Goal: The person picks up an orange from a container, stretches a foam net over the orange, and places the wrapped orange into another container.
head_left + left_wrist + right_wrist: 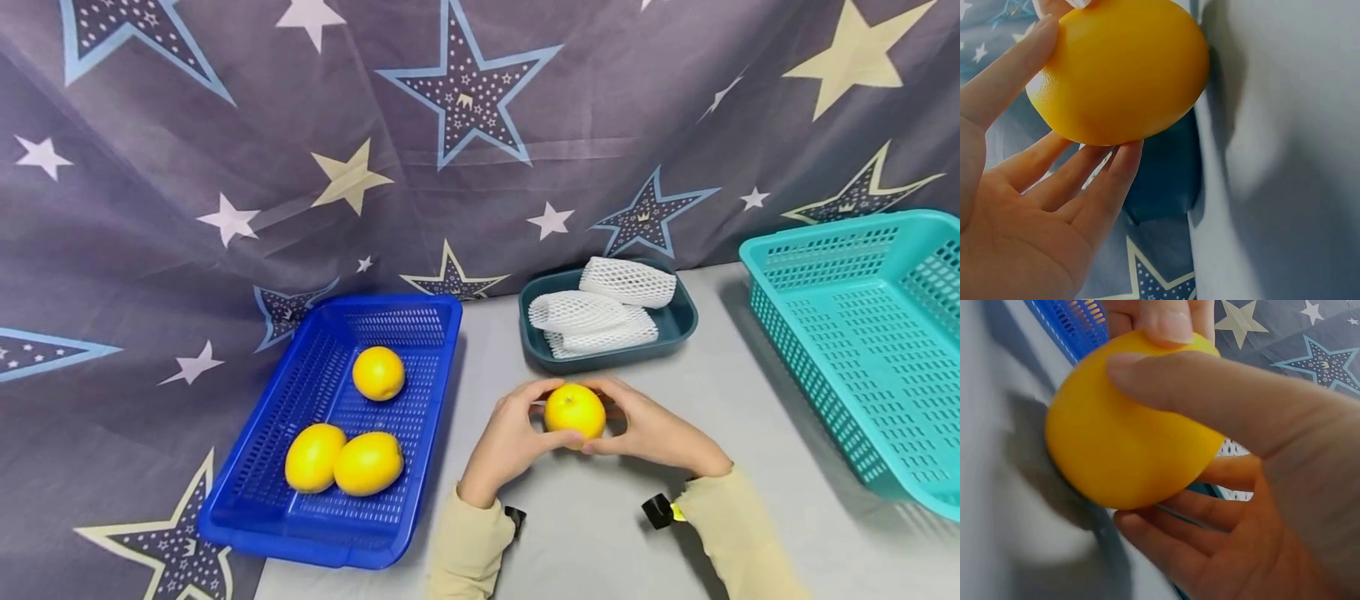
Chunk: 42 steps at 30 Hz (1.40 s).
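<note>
Both hands hold one yellow lemon-like fruit (574, 412) between them over the grey table. The left hand (512, 433) grips it from the left, thumb on the near side and fingers round the far side. From the right, the right hand (647, 427) grips the same fruit in a like way. In the left wrist view the fruit (1122, 75) fills the space between thumb and fingers. The right wrist view has the right thumb (1179, 381) lying across the fruit (1122, 444). Left of the hands, a blue basket (442, 400) holds three more yellow fruits (378, 373).
Behind the hands, a dark teal tray (536, 350) holds several white foam net sleeves (628, 282). A turquoise basket (810, 392) stands at the right. A star-patterned curtain (480, 208) hangs along the back and left of the table (585, 533).
</note>
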Available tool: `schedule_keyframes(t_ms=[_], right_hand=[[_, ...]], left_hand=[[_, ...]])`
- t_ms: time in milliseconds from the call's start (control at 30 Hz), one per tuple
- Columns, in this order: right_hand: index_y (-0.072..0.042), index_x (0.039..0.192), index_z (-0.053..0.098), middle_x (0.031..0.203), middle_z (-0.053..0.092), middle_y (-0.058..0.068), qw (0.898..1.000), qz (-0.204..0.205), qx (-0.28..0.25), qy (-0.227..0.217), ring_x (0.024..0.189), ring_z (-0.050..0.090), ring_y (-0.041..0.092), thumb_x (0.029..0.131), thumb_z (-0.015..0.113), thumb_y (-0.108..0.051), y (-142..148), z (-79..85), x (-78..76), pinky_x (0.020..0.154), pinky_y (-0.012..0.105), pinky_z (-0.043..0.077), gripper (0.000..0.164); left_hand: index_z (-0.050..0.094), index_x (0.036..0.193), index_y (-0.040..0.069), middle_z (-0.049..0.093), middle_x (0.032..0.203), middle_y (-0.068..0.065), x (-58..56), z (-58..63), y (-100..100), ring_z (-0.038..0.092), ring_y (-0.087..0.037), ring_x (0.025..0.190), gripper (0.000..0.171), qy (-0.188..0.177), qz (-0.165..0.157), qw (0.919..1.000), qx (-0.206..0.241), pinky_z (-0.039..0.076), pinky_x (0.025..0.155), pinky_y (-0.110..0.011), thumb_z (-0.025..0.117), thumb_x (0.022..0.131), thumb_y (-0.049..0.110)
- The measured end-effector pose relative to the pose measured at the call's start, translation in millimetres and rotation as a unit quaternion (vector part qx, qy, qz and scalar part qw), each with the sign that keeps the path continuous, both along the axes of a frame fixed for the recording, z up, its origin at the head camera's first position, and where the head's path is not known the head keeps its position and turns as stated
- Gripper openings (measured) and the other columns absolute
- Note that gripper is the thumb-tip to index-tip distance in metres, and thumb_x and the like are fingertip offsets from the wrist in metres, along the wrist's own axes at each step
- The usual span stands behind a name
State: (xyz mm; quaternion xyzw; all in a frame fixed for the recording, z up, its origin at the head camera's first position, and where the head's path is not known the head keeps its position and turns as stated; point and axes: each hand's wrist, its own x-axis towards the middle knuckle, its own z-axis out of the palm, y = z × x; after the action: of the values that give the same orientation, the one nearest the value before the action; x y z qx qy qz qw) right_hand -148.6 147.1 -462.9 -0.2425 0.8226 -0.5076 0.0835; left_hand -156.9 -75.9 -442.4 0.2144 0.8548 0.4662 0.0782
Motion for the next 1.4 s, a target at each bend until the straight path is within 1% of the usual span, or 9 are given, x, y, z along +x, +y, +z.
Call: schedule_keyframes(t_ms=[100, 233, 367, 533, 633, 767, 1067, 1233, 1400], right_hand=[[-0.009, 0.143, 0.045, 0.138, 0.052, 0.009, 1.000, 0.006, 0.009, -0.013, 0.115, 0.054, 0.023, 0.080, 0.085, -0.026, 4.3, -0.7, 0.4, 0.101, 0.038, 0.050, 0.077], [-0.005, 0.143, 0.044, 0.138, 0.051, 0.015, 1.000, 0.010, 0.010, -0.027, 0.117, 0.055, 0.028, 0.081, 0.084, -0.026, 9.4, 0.3, 0.4, 0.101, 0.046, 0.049, 0.077], [-0.003, 0.143, 0.043, 0.138, 0.050, 0.017, 0.999, 0.014, 0.010, -0.035, 0.118, 0.055, 0.031, 0.081, 0.084, -0.026, 13.8, 2.0, 0.5, 0.100, 0.049, 0.049, 0.077], [-0.002, 0.143, 0.042, 0.138, 0.049, 0.018, 0.999, 0.015, 0.016, -0.044, 0.119, 0.055, 0.032, 0.082, 0.083, -0.026, 16.8, 3.5, 0.6, 0.100, 0.048, 0.050, 0.078], [-0.002, 0.143, 0.042, 0.138, 0.049, 0.018, 0.999, 0.016, 0.016, -0.046, 0.120, 0.055, 0.033, 0.082, 0.083, -0.026, 18.9, 4.0, 0.4, 0.100, 0.048, 0.050, 0.078], [-0.003, 0.143, 0.042, 0.139, 0.049, 0.018, 0.998, 0.021, 0.012, -0.049, 0.121, 0.054, 0.034, 0.082, 0.083, -0.026, 21.6, 4.4, 0.2, 0.101, 0.050, 0.049, 0.077], [-0.001, 0.142, 0.044, 0.138, 0.051, 0.019, 0.999, 0.017, 0.020, -0.047, 0.119, 0.055, 0.033, 0.082, 0.083, -0.025, 22.5, 5.1, 0.1, 0.100, 0.049, 0.050, 0.076], [-0.001, 0.141, 0.045, 0.137, 0.052, 0.018, 0.999, 0.020, 0.017, -0.046, 0.119, 0.056, 0.034, 0.082, 0.083, -0.023, 22.4, 5.8, 0.2, 0.099, 0.047, 0.051, 0.074], [0.001, 0.140, 0.045, 0.136, 0.052, 0.021, 0.998, 0.018, 0.025, -0.050, 0.118, 0.057, 0.037, 0.082, 0.083, -0.022, 25.7, 11.7, 1.8, 0.098, 0.048, 0.051, 0.074]], left_hand=[[0.059, 0.136, 0.010, 0.062, 0.131, -0.002, 1.1, -1.7, 4.6, 0.062, -0.019, 0.110, 0.069, 0.004, -0.008, 0.9999, -0.009, 0.052, 0.097, -0.038, 0.087, 0.077, 0.033], [0.054, 0.139, 0.008, 0.059, 0.135, -0.003, 0.5, -5.6, 7.3, 0.058, -0.018, 0.118, 0.071, -0.002, -0.034, 0.9994, 0.006, 0.048, 0.103, -0.039, 0.086, 0.078, 0.027], [0.047, 0.143, 0.007, 0.054, 0.140, -0.004, -1.1, -11.5, 7.4, 0.053, -0.017, 0.125, 0.075, -0.017, -0.063, 0.9976, 0.023, 0.046, 0.106, -0.035, 0.085, 0.080, 0.023], [0.044, 0.145, 0.007, 0.050, 0.143, -0.006, -1.4, -17.8, 8.0, 0.052, -0.019, 0.128, 0.074, -0.045, -0.079, 0.9951, 0.040, 0.046, 0.106, -0.028, 0.082, 0.083, 0.022], [0.044, 0.145, 0.010, 0.049, 0.143, -0.006, -1.0, -19.5, 9.1, 0.051, -0.019, 0.128, 0.073, -0.054, -0.079, 0.9944, 0.044, 0.046, 0.106, -0.028, 0.081, 0.084, 0.023], [0.044, 0.145, 0.012, 0.049, 0.143, -0.005, -1.0, -20.3, 10.3, 0.051, -0.017, 0.128, 0.074, -0.052, -0.075, 0.9950, 0.040, 0.045, 0.106, -0.026, 0.082, 0.083, 0.023], [0.040, 0.147, 0.007, 0.047, 0.144, -0.005, -1.3, -23.6, 12.5, 0.051, -0.017, 0.128, 0.079, -0.055, -0.077, 0.9950, 0.032, 0.044, 0.106, -0.023, 0.083, 0.082, 0.024], [0.042, 0.146, 0.009, 0.048, 0.144, -0.004, -0.8, -23.2, 12.8, 0.052, -0.016, 0.127, 0.078, -0.061, -0.073, 0.9948, 0.035, 0.044, 0.106, -0.023, 0.083, 0.082, 0.024], [0.040, 0.147, 0.008, 0.047, 0.145, -0.006, -0.7, -23.3, 12.1, 0.052, -0.017, 0.127, 0.080, -0.059, -0.072, 0.9952, 0.028, 0.045, 0.105, -0.024, 0.083, 0.082, 0.025]])
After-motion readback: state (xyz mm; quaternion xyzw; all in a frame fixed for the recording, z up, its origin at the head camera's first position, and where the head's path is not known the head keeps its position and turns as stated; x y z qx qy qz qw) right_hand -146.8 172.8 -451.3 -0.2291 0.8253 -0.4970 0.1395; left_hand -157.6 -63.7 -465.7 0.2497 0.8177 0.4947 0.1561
